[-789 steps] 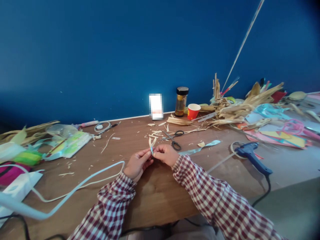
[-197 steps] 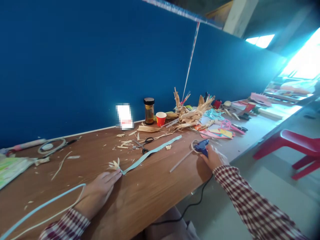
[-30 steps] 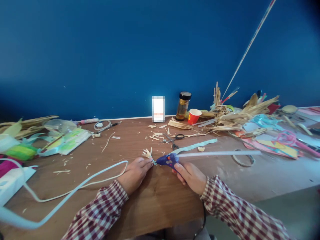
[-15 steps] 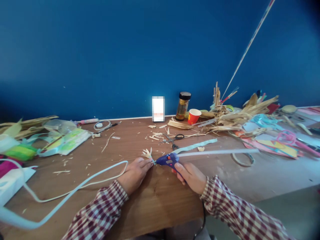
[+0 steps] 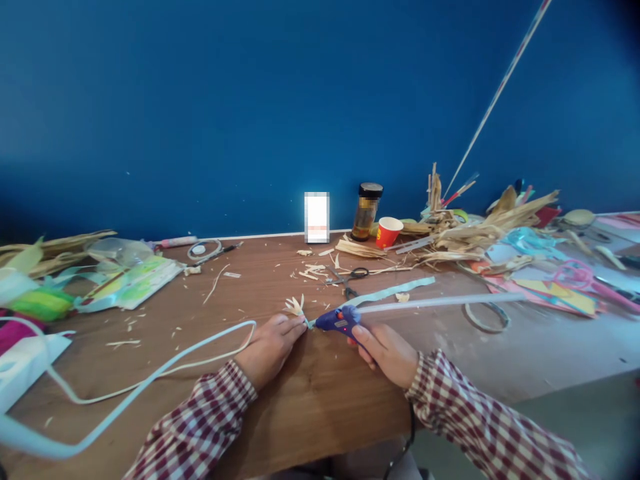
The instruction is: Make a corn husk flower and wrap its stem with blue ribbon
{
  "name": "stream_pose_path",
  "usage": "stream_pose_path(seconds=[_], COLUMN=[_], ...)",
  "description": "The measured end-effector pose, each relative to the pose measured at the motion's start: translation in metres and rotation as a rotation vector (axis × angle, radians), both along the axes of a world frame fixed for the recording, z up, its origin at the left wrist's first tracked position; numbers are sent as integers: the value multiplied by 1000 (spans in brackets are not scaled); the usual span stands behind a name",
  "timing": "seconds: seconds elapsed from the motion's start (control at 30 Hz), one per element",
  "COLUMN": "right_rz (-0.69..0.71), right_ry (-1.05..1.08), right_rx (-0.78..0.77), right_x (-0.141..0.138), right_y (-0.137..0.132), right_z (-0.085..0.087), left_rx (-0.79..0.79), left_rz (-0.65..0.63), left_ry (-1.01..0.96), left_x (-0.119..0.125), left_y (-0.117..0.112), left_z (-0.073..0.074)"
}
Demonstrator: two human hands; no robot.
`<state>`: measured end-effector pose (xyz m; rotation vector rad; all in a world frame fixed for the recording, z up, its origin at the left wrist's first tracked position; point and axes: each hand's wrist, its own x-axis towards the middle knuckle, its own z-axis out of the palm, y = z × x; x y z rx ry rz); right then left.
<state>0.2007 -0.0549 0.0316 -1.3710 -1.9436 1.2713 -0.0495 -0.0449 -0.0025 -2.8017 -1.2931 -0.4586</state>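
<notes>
My right hand (image 5: 387,352) grips a blue glue gun (image 5: 336,321) with a long clear glue stick (image 5: 435,303) out its back. The nozzle points left at the base of a small straw flower (image 5: 295,307) on the wooden table (image 5: 310,393). My left hand (image 5: 270,345) lies on the table, its fingertips pressed down beside the flower where a pale blue strip (image 5: 387,292) meets it. Whether those fingers pinch the strip end is hidden.
Black scissors (image 5: 350,279) lie behind the flower among straw scraps. A jar (image 5: 366,211) and a red paper cup (image 5: 388,231) stand by the blue wall. Dried husks (image 5: 475,230) and coloured paper pile up at the right. A pale cord (image 5: 150,373) loops at the left.
Since half a second ago the right hand with the glue gun has shifted very slightly right; the left hand stays put. Seconds earlier the right hand fetched the gun from the right.
</notes>
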Motion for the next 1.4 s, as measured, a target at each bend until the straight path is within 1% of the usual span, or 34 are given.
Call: stream_pose_path(seconds=[0.23,0.53,0.67,0.8,1.07,1.23,1.4], right_rz=[-19,-16,-22,-5,-10,13,-9], right_ry=[-12,-33,-9,-26,14,-27,-28], right_rx=[14,24,6,2,-14,2,-12], right_x=[-5,-3,-5,-4,2,1,1], right_y=[1,2,2,1,-1,-1,-1], right_z=[-1,1,1,2,1,0,3], left_rx=[-15,-23,-36,-47,-29,-34,-49], left_rz=[-11,-20,-27,-16,3,8,6], left_ry=[30,-54,-30,-6,30,-12,-1], left_x=[-1,-3,-3,-3,2,1,0], left_y=[1,2,2,1,-2,-2,0], left_z=[0,-6,-7,-5,7,4,0])
